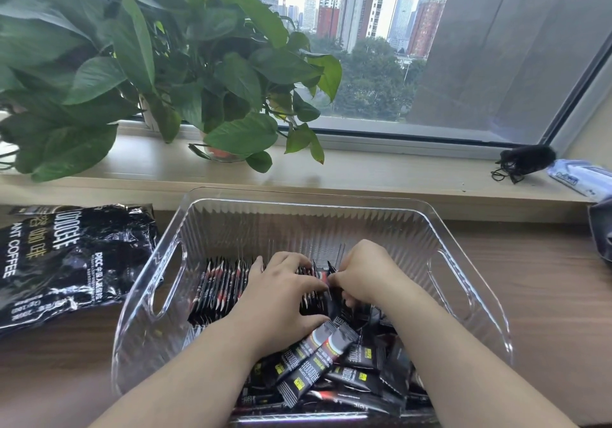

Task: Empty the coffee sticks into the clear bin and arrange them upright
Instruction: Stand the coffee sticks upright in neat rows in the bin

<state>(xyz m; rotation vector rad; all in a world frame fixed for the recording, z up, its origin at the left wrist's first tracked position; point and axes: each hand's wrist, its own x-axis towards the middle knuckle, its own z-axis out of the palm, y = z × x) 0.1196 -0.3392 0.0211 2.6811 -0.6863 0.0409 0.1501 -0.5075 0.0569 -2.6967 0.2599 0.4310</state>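
Note:
A clear ribbed bin (470,281) with side handles stands on the wooden table. Inside it, a row of black coffee sticks (222,285) stands on edge at the left. A loose heap of coffee sticks (331,371) lies flat at the near side. My left hand (281,291) lies over the right end of the row, fingers curled onto the sticks. My right hand (361,272) pinches a stick at that same end of the row. The two hands almost touch. The sticks beneath them are hidden.
A flattened black coffee bag (66,262) lies left of the bin. Behind it runs a window sill with a leafy potted plant (172,73). A black corded item (526,162) and a white-blue pack (583,182) sit at the sill's right end.

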